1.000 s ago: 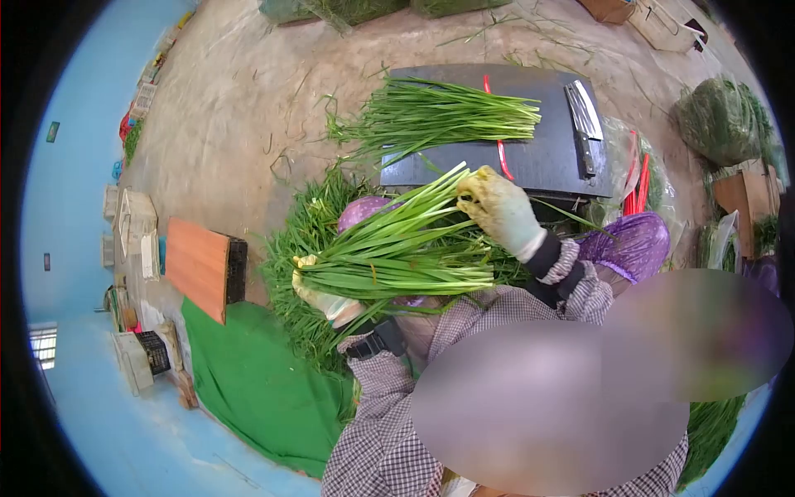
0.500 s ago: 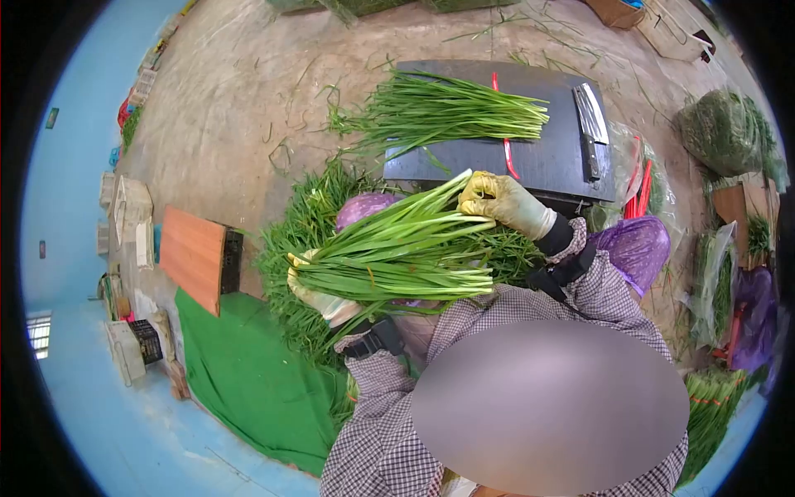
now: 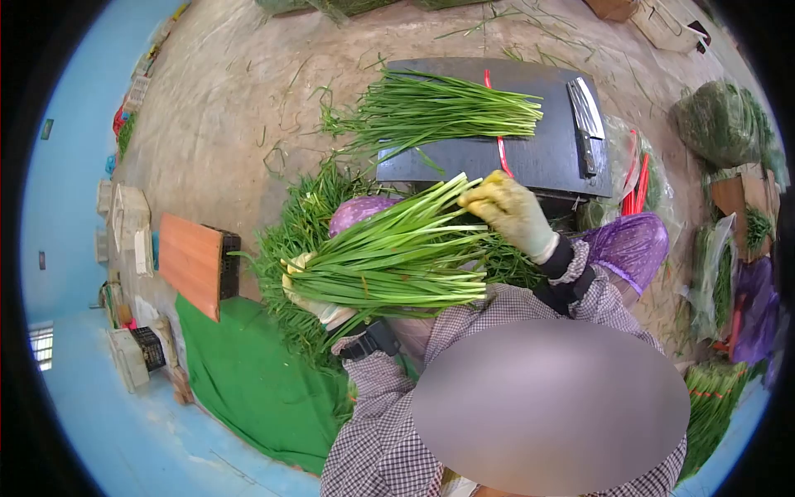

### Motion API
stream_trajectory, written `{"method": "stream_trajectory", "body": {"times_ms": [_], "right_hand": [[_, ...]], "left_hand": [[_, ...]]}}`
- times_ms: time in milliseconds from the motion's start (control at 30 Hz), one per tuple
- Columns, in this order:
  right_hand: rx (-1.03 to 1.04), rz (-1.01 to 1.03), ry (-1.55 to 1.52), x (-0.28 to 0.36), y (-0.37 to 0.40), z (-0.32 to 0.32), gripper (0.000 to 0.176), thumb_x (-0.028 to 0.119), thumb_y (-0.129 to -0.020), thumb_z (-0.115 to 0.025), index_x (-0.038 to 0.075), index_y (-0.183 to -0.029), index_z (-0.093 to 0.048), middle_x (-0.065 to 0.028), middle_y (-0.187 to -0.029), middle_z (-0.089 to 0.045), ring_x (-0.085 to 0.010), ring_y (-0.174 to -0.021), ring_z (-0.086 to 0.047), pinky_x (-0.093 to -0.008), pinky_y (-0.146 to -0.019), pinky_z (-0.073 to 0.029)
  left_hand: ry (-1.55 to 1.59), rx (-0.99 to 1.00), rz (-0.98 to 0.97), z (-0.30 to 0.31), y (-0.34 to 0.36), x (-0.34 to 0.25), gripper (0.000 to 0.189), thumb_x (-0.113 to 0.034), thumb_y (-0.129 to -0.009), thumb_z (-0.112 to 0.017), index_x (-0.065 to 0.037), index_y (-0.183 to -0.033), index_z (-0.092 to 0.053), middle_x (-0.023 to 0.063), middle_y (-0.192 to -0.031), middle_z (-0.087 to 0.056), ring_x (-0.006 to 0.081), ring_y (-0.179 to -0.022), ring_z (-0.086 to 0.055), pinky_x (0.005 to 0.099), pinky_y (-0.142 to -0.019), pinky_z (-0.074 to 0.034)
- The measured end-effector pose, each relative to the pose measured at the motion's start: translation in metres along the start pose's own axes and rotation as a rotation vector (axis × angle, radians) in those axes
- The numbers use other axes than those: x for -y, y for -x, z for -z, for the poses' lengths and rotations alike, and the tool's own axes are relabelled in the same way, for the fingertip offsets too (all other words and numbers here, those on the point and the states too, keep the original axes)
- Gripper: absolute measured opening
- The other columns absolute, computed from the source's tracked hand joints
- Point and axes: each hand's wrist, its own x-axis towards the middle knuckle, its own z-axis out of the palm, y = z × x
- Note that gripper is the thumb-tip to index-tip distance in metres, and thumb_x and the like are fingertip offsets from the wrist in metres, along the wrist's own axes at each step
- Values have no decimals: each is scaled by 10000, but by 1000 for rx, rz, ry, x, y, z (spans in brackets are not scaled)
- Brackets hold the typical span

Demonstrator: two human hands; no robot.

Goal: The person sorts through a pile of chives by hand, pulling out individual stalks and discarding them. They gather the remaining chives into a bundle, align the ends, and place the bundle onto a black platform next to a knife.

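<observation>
My left hand point(image 3: 308, 291), in a pale yellow glove, is wrapped round the leafy part of a loose bunch of garlic chives point(image 3: 389, 269). The pale cut stems of the bunch point right and fan apart. At their upper tips is my gloved right hand point(image 3: 512, 214), fingers curled together; whether a stalk is pinched in them is hidden. Beyond, a second bunch of chives point(image 3: 451, 103) lies on a dark board point(image 3: 414, 168), across a red strap point(image 3: 502, 153). A knife point(image 3: 586, 124) with a black handle rests at the board's right side.
A heap of chives point(image 3: 290, 240) lies below and left of my hands. A green cloth point(image 3: 248, 373) and a reddish-brown panel point(image 3: 190, 261) are at left. Bagged greens point(image 3: 720, 124) and red strips point(image 3: 639, 186) are at right. Chive scraps litter the floor.
My right hand has shifted up and slightly right, lifting off the bunch's stem ends. The stems are spread a little more. My left hand keeps its hold; the whole view has shifted slightly.
</observation>
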Motion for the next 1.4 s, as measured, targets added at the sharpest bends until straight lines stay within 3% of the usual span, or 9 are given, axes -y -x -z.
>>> {"method": "stream_trajectory", "body": {"times_ms": [267, 400, 500, 633, 833, 900, 967, 1100, 1400], "right_hand": [[182, 192, 198, -20, -11, -36, 151, 218, -930, -591, 83, -921, -657, -107, -944, -626, -317, -953, -622, -415, -840, -524], [200, 427, 857, -45, -1, -44, 130, 196, -906, -600, 86, -895, -667, -84, -930, -629, -290, -933, -631, -410, -820, -537], [221, 113, 884, -79, 17, -23, 140, 216, -887, -615, 86, -878, -667, -78, -958, -643, -281, -938, -636, -434, -799, -545], [858, -570, 1037, -84, 54, 26, 311, 327, -937, -645, 104, -1138, -725, -142, -1108, -670, -286, -1109, -659, -395, -906, -551], [388, -381, -561, -55, 13, -1, 376, 309, -987, -619, 135, -1318, -654, -131, -1266, -647, -311, -1184, -620, -388, -1032, -499], [339, 434, 47, -62, -6, -25, 261, 178, -986, -623, 16, -1187, -658, -93, -1160, -695, -226, -1089, -656, -337, -966, -529], [356, -274, -984, -55, -4, -59, 224, 138, -981, -629, -17, -1141, -652, -81, -1171, -687, -177, -1049, -658, -324, -928, -540], [85, -493, -1518, -37, 3, -77, 203, 87, -970, -664, -10, -1145, -634, -88, -1108, -694, -164, -984, -661, -317, -865, -563], [-205, -341, -1037, -32, 5, -46, 166, 199, -995, -642, 35, -1012, -623, -30, -928, -671, -120, -837, -604, -273, -818, -490]], "left_hand": [[-35, -19, -6, 13, -4, -4, 393, -500, -943, -607, -119, -1036, -626, 46, -991, -657, 199, -896, -624, 404, -794, -552], [121, -20, 48, 16, -4, -4, 377, -480, -941, -617, -123, -1058, -637, 38, -1016, -668, 196, -922, -634, 407, -804, -555], [157, -115, -29, -8, 2, -2, 335, -455, -946, -620, -134, -1039, -650, 19, -1025, -675, 187, -941, -635, 407, -810, -555], [-5, 12, -3, 20, -3, -9, 272, -404, -952, -611, -141, -1000, -657, 1, -983, -671, 186, -917, -630, 401, -819, -547], [81, 9, 80, 19, -9, -4, 266, -385, -947, -600, -130, -1008, -644, 9, -962, -643, 191, -901, -604, 386, -826, -523], [-106, 24, 68, 22, -15, -5, 280, -392, -944, -605, -127, -1028, -640, 5, -957, -630, 182, -905, -593, 376, -829, -516], [151, 61, 58, 8, -12, 1, 298, -403, -956, -579, -116, -1027, -615, 7, -936, -609, 171, -890, -578, 358, -830, -507], [98, -12, 1, -14, 0, 2, 404, -471, -970, -521, -78, -980, -613, 45, -929, -631, 194, -851, -592, 379, -798, -521], [-118, -163, 3, 19, 1, -4, 445, -475, -956, -505, -55, -994, -649, 102, -954, -692, 249, -863, -654, 438, -780, -561]]}}
